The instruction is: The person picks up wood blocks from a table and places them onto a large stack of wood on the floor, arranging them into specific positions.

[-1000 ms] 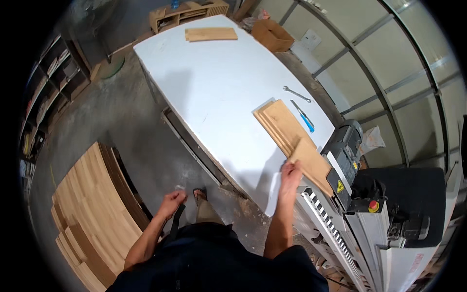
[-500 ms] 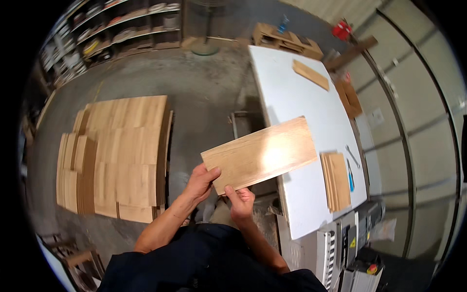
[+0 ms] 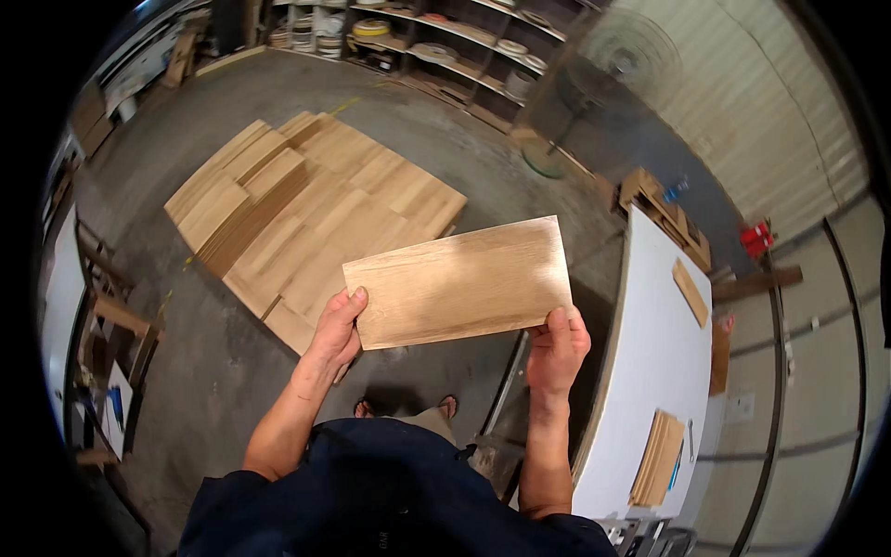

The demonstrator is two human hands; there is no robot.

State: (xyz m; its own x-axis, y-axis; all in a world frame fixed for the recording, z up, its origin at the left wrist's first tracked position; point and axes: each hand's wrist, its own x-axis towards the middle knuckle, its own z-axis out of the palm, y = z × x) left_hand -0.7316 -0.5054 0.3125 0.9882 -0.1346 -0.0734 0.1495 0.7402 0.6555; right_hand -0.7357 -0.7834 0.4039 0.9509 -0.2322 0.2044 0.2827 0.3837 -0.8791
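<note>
A flat rectangular wooden board [image 3: 455, 283] with light grain spans the space in front of me, tilted slightly up to the right. My left hand [image 3: 339, 325] grips its lower left corner, thumb on the face. At the lower right corner, my right hand [image 3: 557, 345] pinches the edge, thumb on top. The fingers under the board are partly hidden. Behind it lies a wide, low stack of similar boards [image 3: 343, 204], with a taller row of boards [image 3: 251, 218] on its left side.
To the right stands a white-topped table [image 3: 640, 371] bearing a small pile of wooden strips [image 3: 659, 459], a wrench [image 3: 690, 440] and a single strip [image 3: 690, 292]. A standing fan [image 3: 617, 60] and shelves of rolls [image 3: 445, 56] are at the back. A cordless drill [image 3: 115, 407] lies far left.
My view has turned left toward the board stack. My right hand has moved along the board from near the left hand to the right corner. The board has shifted off the table side.
</note>
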